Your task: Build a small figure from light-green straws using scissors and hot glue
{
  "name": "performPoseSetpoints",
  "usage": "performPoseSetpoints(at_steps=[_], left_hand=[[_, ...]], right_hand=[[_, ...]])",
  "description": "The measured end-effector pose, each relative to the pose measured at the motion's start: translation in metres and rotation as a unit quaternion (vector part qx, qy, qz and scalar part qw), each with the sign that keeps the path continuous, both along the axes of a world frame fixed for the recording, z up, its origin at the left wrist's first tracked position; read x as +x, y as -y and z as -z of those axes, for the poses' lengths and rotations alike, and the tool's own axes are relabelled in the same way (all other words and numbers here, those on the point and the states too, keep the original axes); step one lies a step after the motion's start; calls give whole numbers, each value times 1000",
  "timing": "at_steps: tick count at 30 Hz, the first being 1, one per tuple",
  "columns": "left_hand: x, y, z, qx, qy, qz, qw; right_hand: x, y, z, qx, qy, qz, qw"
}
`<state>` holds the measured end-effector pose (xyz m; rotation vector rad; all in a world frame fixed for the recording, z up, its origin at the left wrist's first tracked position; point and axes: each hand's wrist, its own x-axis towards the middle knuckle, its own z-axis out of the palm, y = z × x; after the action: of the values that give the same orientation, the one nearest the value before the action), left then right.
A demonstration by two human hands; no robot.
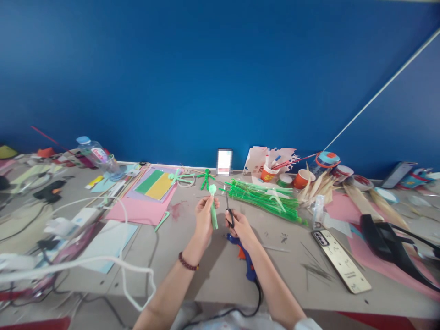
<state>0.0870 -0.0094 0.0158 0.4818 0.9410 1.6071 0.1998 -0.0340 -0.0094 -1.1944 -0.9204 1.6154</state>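
Observation:
My left hand is closed on a pale green pipe-cleaner piece, held upright with a rounded top and a strip hanging below the fingers. In my right hand is a pair of black-handled scissors, its blades pointing up and away, just right of the green piece and apart from it. Beneath my right wrist lies a blue and orange glue gun with a black cord. A small green pipe-cleaner figure stands beyond my left hand. A bundle of bright green pipe cleaners lies beyond my right hand.
A phone lies at right, near a black stand. Paper cups and dried husks stand behind it. Coloured sheets, a bottle and a looping white cable are at left. A blue wall rises behind.

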Motion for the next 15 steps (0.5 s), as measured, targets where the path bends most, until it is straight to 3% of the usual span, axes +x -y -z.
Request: performPoseSetpoints(at_steps=[15], left_hand=[[0,0,2,2,-10,-6,1000]], right_hand=[[0,0,-4,-4,3,2,1000]])
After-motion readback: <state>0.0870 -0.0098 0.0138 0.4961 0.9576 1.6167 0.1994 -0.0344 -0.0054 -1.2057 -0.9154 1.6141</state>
